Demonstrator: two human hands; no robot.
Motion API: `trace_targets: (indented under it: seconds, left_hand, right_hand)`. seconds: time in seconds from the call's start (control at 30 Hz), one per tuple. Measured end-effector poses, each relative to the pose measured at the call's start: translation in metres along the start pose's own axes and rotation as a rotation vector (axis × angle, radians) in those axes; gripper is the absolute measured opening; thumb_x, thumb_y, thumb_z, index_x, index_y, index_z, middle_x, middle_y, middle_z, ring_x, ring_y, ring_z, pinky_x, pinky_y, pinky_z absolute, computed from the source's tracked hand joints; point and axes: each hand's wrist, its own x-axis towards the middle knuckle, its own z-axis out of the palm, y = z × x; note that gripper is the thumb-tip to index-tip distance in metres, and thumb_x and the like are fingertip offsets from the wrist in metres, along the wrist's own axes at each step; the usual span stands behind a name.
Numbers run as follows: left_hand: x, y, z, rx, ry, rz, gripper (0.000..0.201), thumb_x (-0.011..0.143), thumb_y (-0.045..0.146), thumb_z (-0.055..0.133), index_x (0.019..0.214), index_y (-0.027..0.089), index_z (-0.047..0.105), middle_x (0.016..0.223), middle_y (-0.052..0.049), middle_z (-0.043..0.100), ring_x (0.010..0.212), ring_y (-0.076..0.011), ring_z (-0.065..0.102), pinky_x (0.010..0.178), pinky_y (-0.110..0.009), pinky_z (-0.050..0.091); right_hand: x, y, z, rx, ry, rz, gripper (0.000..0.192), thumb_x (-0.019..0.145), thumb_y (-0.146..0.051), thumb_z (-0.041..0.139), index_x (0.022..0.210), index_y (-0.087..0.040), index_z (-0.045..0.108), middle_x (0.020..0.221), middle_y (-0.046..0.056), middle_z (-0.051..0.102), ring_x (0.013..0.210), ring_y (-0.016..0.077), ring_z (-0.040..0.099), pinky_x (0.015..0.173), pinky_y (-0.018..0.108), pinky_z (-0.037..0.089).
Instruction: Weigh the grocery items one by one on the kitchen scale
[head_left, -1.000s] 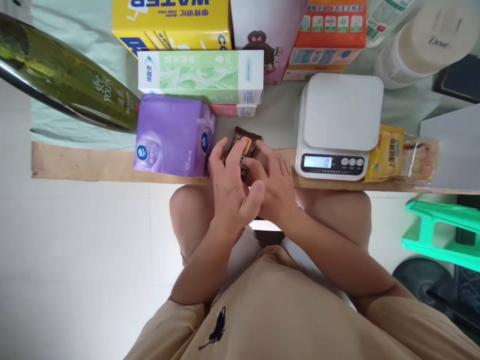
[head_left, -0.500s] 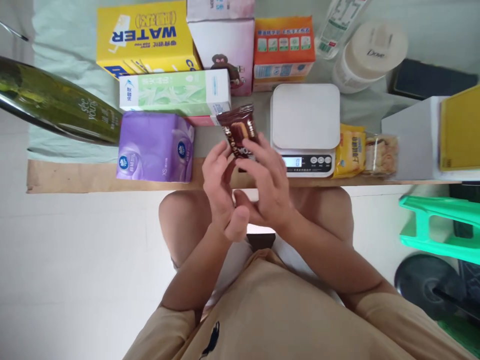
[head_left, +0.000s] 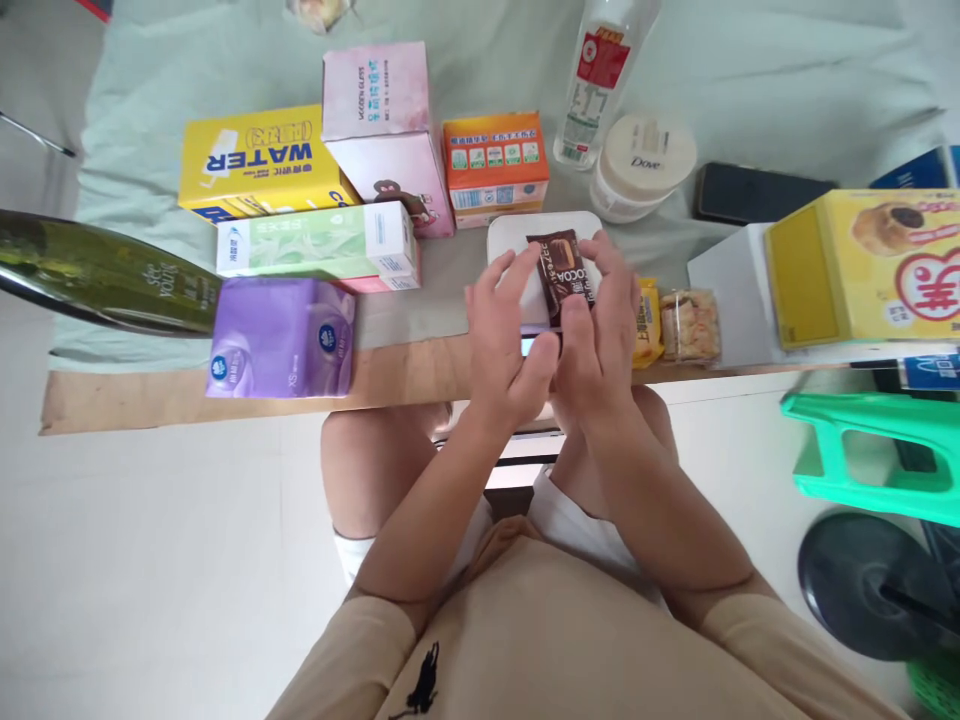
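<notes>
A brown cocoa snack packet [head_left: 561,270] lies face up over the white plate of the kitchen scale [head_left: 510,238], slightly tilted to the left. My left hand [head_left: 502,335] has its fingertips at the packet's left edge, with the thumb below it, near the scale's display. My right hand [head_left: 604,335] grips the packet from the right, its index finger along the right edge and another digit over the lower part. The hands hide most of the scale's front and buttons. Whether the packet rests fully on the plate I cannot tell.
Left of the scale stand a purple tissue pack [head_left: 281,340], a green-white box [head_left: 300,245], a yellow box [head_left: 262,160], a pink box [head_left: 386,130] and an orange box [head_left: 495,165]. A Dove jar [head_left: 641,165], clear bottle [head_left: 596,85] and biscuit bag [head_left: 690,325] are rightward. A green bottle [head_left: 105,275] lies left.
Both hands have moved right with the snack packet, from between the tissue pack and the scale to over the scale's plate. The packet has turned flatter, and the camera view has shifted.
</notes>
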Motion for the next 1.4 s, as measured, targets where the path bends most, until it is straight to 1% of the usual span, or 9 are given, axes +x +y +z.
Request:
trace_targets:
  seconds: [0.13, 0.27, 0.33, 0.43, 0.67, 0.93, 1.03, 1.2, 1.4]
  left_hand:
    - [-0.015, -0.019, -0.027, -0.055, 0.13, 0.116, 0.052, 0.11, 0.068, 0.042, 0.142, 0.033, 0.064, 0.135, -0.01, 0.074, 0.13, -0.0288, 0.072, 0.113, -0.05, 0.061]
    - [-0.035, -0.037, -0.06, -0.044, 0.161, 0.044, 0.041, 0.111, 0.058, 0.045, 0.116, 0.027, 0.072, 0.094, -0.006, 0.075, 0.086, -0.0227, 0.075, 0.079, -0.04, 0.062]
    - [-0.04, -0.037, -0.07, -0.039, 0.116, -0.006, 0.044, 0.111, 0.057, 0.045, 0.102, 0.024, 0.072, 0.078, -0.004, 0.07, 0.071, -0.0203, 0.07, 0.066, -0.036, 0.057]
    - [-0.037, -0.03, -0.073, -0.022, 0.044, -0.064, 0.051, 0.109, 0.06, 0.046, 0.085, 0.023, 0.071, 0.065, -0.003, 0.066, 0.059, -0.0185, 0.063, 0.057, -0.033, 0.049]
    - [-0.027, -0.022, -0.059, -0.003, 0.07, -0.049, 0.062, 0.109, 0.065, 0.042, 0.073, 0.022, 0.07, 0.056, -0.001, 0.062, 0.051, -0.0158, 0.056, 0.053, -0.032, 0.043]
    - [-0.03, -0.024, -0.058, 0.021, 0.102, -0.068, 0.067, 0.109, 0.069, 0.039, 0.07, 0.022, 0.068, 0.054, -0.001, 0.058, 0.048, -0.0154, 0.052, 0.05, -0.032, 0.038]
    - [-0.03, -0.023, -0.057, 0.021, 0.102, -0.067, 0.067, 0.109, 0.069, 0.04, 0.07, 0.023, 0.069, 0.054, -0.001, 0.059, 0.049, -0.0154, 0.053, 0.051, -0.032, 0.039]
    - [-0.029, -0.022, -0.056, 0.003, 0.102, -0.046, 0.064, 0.111, 0.061, 0.04, 0.069, 0.022, 0.068, 0.054, -0.001, 0.059, 0.049, -0.0155, 0.054, 0.051, -0.032, 0.039]
    - [-0.029, -0.023, -0.054, -0.031, 0.113, -0.016, 0.06, 0.111, 0.059, 0.043, 0.071, 0.023, 0.068, 0.055, 0.0, 0.059, 0.05, -0.0145, 0.053, 0.051, -0.032, 0.038]
  right_hand:
    - [-0.001, 0.005, 0.0, 0.209, 0.179, -0.121, 0.042, 0.111, -0.044, 0.028, 0.143, -0.03, 0.052, 0.145, 0.014, 0.064, 0.148, 0.0312, 0.064, 0.126, 0.064, 0.052]
    - [0.001, 0.015, -0.004, 0.257, 0.321, -0.151, 0.035, 0.109, -0.047, 0.035, 0.129, -0.03, 0.058, 0.121, 0.012, 0.064, 0.12, 0.0293, 0.071, 0.11, 0.057, 0.06]
    - [0.004, 0.021, -0.008, 0.231, 0.306, -0.124, 0.032, 0.108, -0.048, 0.041, 0.126, -0.03, 0.06, 0.117, 0.011, 0.064, 0.114, 0.0283, 0.07, 0.105, 0.054, 0.06]
    - [0.006, 0.027, -0.012, 0.115, 0.173, -0.059, 0.034, 0.108, -0.05, 0.043, 0.127, -0.028, 0.06, 0.121, 0.011, 0.066, 0.115, 0.0288, 0.069, 0.105, 0.055, 0.059]
    - [0.003, 0.022, -0.01, 0.073, 0.022, 0.053, 0.038, 0.106, -0.045, 0.037, 0.126, -0.024, 0.061, 0.132, 0.013, 0.07, 0.105, 0.0242, 0.074, 0.1, 0.051, 0.059]
    - [0.005, 0.027, -0.018, -0.025, 0.111, -0.011, 0.047, 0.11, -0.058, 0.031, 0.126, -0.027, 0.062, 0.123, 0.012, 0.066, 0.12, 0.0304, 0.067, 0.111, 0.058, 0.056]
    - [0.005, 0.025, -0.014, -0.045, 0.062, 0.015, 0.041, 0.109, -0.052, 0.04, 0.129, -0.026, 0.064, 0.128, 0.014, 0.065, 0.127, 0.0336, 0.064, 0.117, 0.063, 0.051]
    - [0.0, 0.022, 0.001, -0.287, -0.138, 0.093, 0.043, 0.099, -0.041, 0.062, 0.14, -0.029, 0.071, 0.154, 0.017, 0.057, 0.14, 0.0409, 0.056, 0.124, 0.075, 0.041]
    - [0.006, 0.023, 0.002, -0.245, -0.154, 0.161, 0.048, 0.09, -0.023, 0.064, 0.137, -0.027, 0.073, 0.157, 0.018, 0.054, 0.126, 0.0359, 0.061, 0.12, 0.07, 0.048]
